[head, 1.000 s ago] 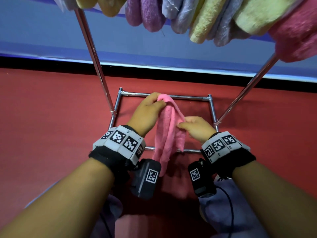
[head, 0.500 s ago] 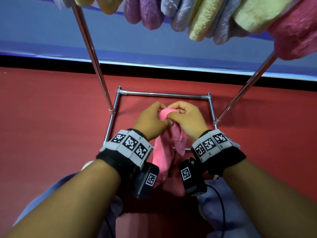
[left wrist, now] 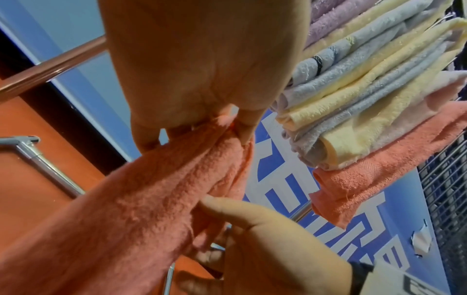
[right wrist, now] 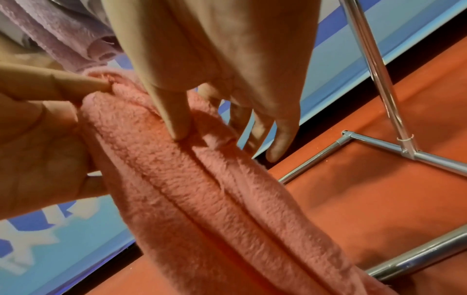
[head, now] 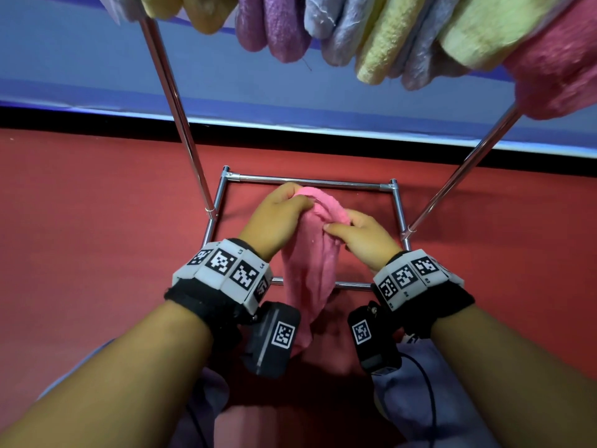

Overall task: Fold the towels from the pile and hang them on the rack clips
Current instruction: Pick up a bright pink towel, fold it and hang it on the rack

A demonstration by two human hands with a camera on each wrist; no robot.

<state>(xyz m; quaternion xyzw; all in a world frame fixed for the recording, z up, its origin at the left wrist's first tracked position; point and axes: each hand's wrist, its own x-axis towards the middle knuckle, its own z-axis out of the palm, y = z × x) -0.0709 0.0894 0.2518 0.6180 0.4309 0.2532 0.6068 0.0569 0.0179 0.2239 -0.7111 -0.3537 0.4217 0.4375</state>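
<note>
left hand (head: 277, 218) and right hand (head: 361, 236) both pinching top of pink terry towel (head: 310, 279) | long axis hanging straight down between hands | metal rack's clipped towels (head: 403, 33) waiting directly overhead

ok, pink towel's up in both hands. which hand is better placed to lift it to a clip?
Left, probably. The left hand pinches the pink towel at its top fold, carrying it. The right hand only pinches a side edge lower down.

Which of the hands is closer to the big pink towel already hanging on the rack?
Right. The right hand sits below the hanging pink towel at the rack's right end; the left hand is farther left.
</note>
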